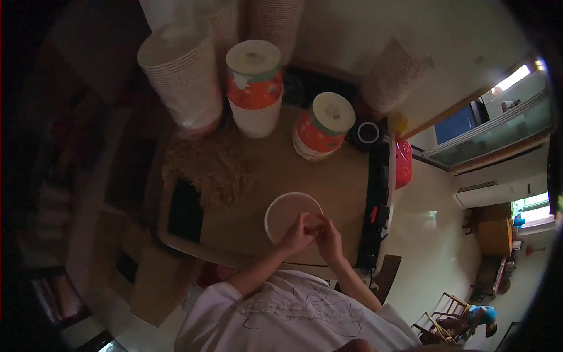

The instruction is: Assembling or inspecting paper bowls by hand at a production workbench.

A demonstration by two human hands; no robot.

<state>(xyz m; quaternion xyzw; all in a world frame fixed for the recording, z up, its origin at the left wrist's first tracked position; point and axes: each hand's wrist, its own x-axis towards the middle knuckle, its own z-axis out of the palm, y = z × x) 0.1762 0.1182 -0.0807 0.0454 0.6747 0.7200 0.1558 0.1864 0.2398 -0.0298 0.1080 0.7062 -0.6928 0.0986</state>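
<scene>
A round white paper bowl stands on the brown board in front of me, its open top facing up. My left hand is over the bowl's near edge with its fingers pinched together. Close beside it, my right hand is also closed, and the fingertips of both meet or almost meet. Whatever they pinch, if anything, is too small or hidden to name. Beyond the bowl, a bunch of tan shredded fibre lies to the left.
Toward the back stand two stacks of bowls with orange-and-green wraps, a taller stack and a shorter stack. Tall stacks of white bowls rise at the left. A black tape roll lies near the right edge. A person sits far right.
</scene>
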